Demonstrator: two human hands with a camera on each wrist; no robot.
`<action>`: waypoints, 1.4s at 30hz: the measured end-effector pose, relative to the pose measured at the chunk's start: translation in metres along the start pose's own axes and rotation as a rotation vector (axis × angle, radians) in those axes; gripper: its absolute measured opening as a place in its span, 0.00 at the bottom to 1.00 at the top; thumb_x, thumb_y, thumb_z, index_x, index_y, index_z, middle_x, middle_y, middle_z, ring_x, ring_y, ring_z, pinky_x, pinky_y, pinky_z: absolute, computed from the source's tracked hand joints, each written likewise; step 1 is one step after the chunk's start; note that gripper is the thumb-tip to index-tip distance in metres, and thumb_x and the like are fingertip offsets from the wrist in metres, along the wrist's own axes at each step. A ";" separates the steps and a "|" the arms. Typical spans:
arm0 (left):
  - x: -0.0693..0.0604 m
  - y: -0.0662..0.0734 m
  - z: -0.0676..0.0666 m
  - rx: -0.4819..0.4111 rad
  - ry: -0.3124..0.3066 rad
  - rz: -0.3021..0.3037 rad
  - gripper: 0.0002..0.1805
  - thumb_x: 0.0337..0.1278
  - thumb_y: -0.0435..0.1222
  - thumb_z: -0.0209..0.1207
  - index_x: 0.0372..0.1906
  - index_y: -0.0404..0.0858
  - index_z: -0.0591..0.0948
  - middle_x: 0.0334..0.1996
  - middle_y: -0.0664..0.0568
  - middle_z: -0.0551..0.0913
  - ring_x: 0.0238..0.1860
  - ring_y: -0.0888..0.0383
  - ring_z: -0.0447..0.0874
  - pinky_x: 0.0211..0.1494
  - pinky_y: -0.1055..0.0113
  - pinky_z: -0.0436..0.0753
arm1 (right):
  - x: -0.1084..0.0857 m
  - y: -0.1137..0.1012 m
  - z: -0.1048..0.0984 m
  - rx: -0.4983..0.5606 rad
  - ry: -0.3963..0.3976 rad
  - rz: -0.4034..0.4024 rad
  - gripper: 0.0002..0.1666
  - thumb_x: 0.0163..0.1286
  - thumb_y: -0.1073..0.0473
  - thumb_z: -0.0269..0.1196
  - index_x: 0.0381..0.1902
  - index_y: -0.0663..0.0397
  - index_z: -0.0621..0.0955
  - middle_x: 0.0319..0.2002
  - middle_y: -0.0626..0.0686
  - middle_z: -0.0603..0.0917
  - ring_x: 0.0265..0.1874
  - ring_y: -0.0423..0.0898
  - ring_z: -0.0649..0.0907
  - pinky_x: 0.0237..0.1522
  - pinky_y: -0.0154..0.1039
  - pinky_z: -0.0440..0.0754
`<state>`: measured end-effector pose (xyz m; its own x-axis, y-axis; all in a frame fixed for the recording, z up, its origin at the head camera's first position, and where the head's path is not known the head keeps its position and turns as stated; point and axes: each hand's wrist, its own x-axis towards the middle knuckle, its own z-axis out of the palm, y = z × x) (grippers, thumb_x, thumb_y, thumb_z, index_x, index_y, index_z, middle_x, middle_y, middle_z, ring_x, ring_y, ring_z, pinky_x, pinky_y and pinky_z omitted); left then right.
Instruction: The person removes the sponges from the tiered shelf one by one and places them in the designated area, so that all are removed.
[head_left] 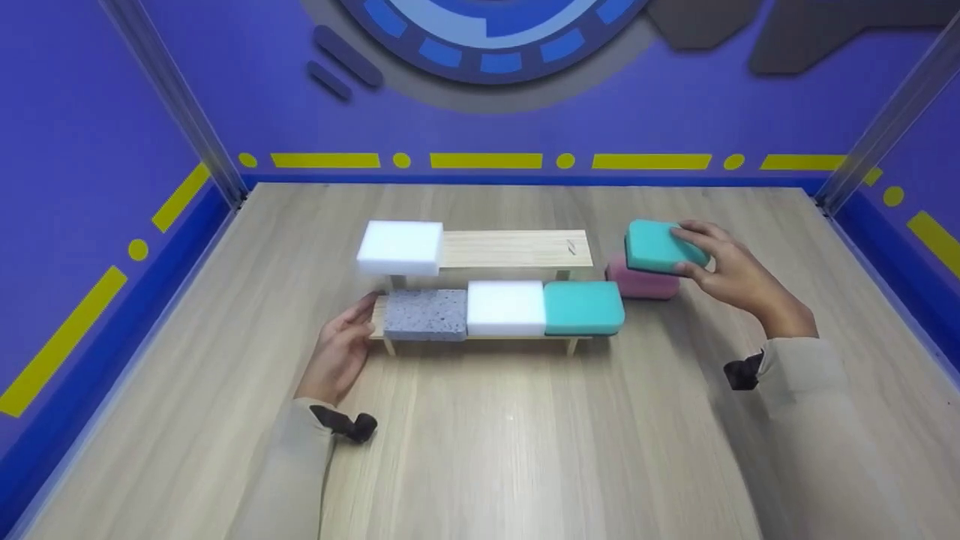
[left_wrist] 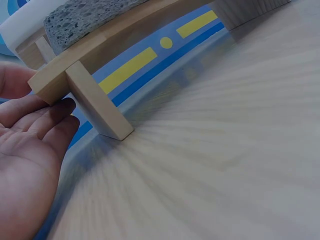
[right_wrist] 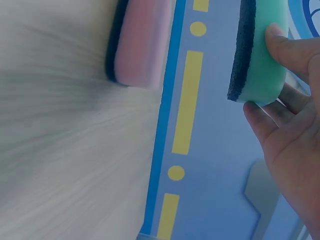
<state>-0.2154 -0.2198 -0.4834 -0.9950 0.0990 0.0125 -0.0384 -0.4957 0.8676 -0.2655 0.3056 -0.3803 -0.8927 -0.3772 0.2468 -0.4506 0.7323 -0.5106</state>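
My right hand (head_left: pixel 739 274) grips a green sponge (head_left: pixel 660 246) with a dark underside, held above a pink sponge (head_left: pixel 643 281) on the table. In the right wrist view thumb and fingers pinch the green sponge (right_wrist: pixel 265 55). My left hand (head_left: pixel 341 349) holds the left end of the front wooden stand (head_left: pixel 379 319); the left wrist view shows the thumb at its edge and fingers beneath. On that stand sit a grey porous block (head_left: pixel 426 313), a white block (head_left: pixel 506 307) and another green sponge (head_left: pixel 583 307), side by side.
Behind stands a second wooden stand (head_left: pixel 517 247) with a white block (head_left: pixel 401 246) on its left end. Blue panels with yellow marks enclose the table (head_left: pixel 480 442) at the back and both sides.
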 end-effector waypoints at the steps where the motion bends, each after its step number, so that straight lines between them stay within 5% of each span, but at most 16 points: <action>1: 0.000 0.000 0.000 -0.001 0.000 0.000 0.35 0.55 0.15 0.37 0.71 0.21 0.47 0.76 0.35 0.44 0.77 0.46 0.41 0.79 0.60 0.46 | -0.001 0.001 0.000 -0.003 0.001 0.002 0.33 0.67 0.61 0.61 0.66 0.68 0.67 0.68 0.70 0.62 0.67 0.71 0.61 0.63 0.69 0.63; 42: 0.001 0.000 0.000 0.002 0.001 -0.007 0.35 0.54 0.15 0.37 0.71 0.20 0.47 0.75 0.33 0.44 0.77 0.45 0.42 0.79 0.60 0.47 | -0.027 0.035 -0.001 -0.024 0.034 0.024 0.33 0.67 0.66 0.60 0.67 0.71 0.65 0.67 0.74 0.60 0.65 0.75 0.60 0.59 0.72 0.63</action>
<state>-0.2161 -0.2197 -0.4834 -0.9948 0.1015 0.0061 -0.0450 -0.4930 0.8689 -0.2572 0.3425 -0.4040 -0.9029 -0.3401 0.2629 -0.4289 0.7545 -0.4969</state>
